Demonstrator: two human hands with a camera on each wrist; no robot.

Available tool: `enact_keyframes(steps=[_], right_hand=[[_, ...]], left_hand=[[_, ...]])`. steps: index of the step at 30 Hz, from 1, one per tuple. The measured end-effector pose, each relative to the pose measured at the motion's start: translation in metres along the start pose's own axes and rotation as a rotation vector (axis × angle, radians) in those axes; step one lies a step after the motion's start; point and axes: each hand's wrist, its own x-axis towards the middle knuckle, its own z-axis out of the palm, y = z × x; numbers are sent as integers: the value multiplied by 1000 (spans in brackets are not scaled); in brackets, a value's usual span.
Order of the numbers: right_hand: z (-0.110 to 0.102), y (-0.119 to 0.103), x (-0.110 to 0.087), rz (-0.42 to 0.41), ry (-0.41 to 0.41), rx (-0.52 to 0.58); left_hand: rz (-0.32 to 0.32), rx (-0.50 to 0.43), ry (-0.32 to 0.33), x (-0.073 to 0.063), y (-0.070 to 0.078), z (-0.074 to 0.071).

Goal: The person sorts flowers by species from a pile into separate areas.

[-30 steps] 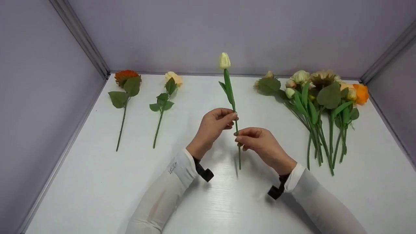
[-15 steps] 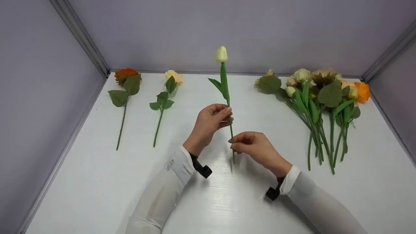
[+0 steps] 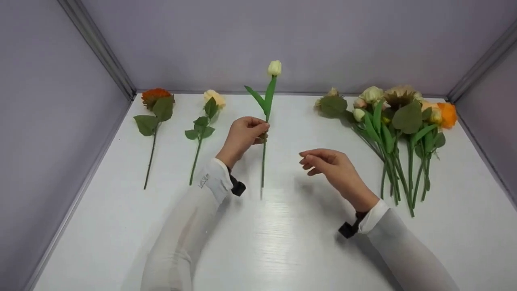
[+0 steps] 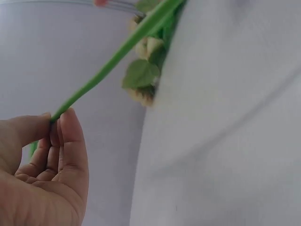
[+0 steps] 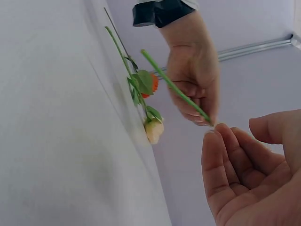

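Note:
A pale cream tulip (image 3: 274, 68) with two long green leaves stands nearly upright over the middle of the table. Just below its leaves, my left hand (image 3: 243, 134) pinches the stem between thumb and fingers. The left wrist view shows the green stem (image 4: 108, 66) running up and away from that pinch. My right hand (image 3: 333, 163) is apart from the tulip, to its right, with nothing between its loosely bent fingers. In the right wrist view the thumb and fingertips (image 5: 214, 141) of that hand stand apart.
An orange-red flower (image 3: 155, 98) and a peach rose (image 3: 214, 98) lie separately on the left of the white table (image 3: 101, 226). At the right lies a pile of mixed flowers (image 3: 404, 113), stems toward me. Grey walls (image 3: 282, 36) enclose the back and sides.
The left hand has carried the tulip leftward and slightly back, turning it so both leaves spread. My right hand has let go of the lower stem and drawn away to the right.

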Motion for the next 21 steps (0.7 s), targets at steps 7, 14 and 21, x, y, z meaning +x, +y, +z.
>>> enact_keyframes(steps=[7, 14, 21], right_hand=[[-24, -12, -3, -82, 92, 119], [-30, -15, -4, -82, 117, 137], [-30, -13, -2, -83, 118, 100]], left_hand=[[-115, 378, 28, 29, -13, -4], [-179, 551, 53, 44, -26, 6], [-137, 628, 88, 54, -30, 14]])
